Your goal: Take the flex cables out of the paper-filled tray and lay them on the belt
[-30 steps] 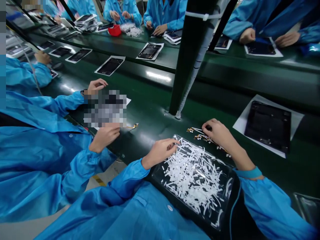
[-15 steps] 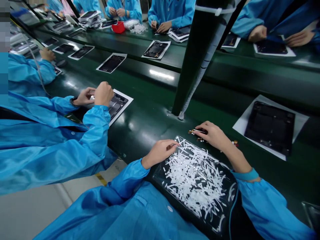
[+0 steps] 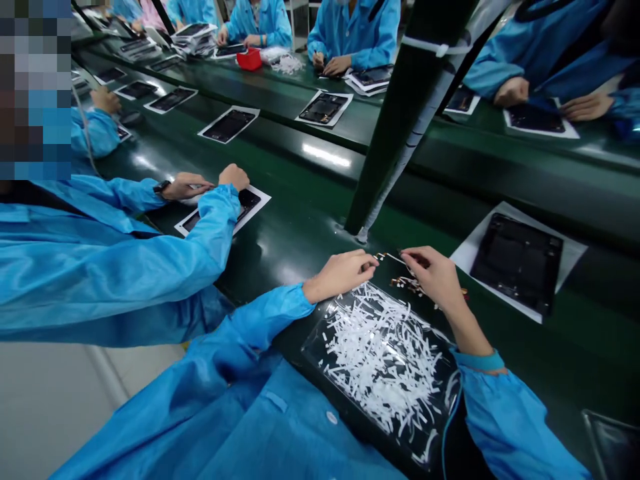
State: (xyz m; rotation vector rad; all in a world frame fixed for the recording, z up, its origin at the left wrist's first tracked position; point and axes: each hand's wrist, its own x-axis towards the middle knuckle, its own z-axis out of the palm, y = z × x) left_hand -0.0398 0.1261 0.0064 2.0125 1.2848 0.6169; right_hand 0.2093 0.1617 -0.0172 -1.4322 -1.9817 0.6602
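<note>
My left hand [image 3: 347, 270] is closed, its fingertips pinched at the left end of a thin flex cable [image 3: 393, 257] with small gold-coloured and white parts. My right hand [image 3: 433, 270] pinches the other end of this cable, and its fingers hide part of it. Below the right hand, several similar small flex cables [image 3: 407, 285] lie in a loose pile on the green bench. Close in front of my body sits a clear plastic tray [image 3: 313, 343] full of scattered white strips [image 3: 383, 360]; both hands are just beyond its far edge.
A dark tablet housing [image 3: 517, 263] lies on white paper to the right. A green post [image 3: 385, 133] rises behind my hands. At left, a co-worker's hands [image 3: 235, 177] are over another housing. Across the bench [image 3: 300, 200], other people work near a red box [image 3: 249, 59].
My left hand has moved from the tray's edge up to the flex cable's end. My right hand has turned, with the cable now stretched between both hands. The view has shifted slightly.
</note>
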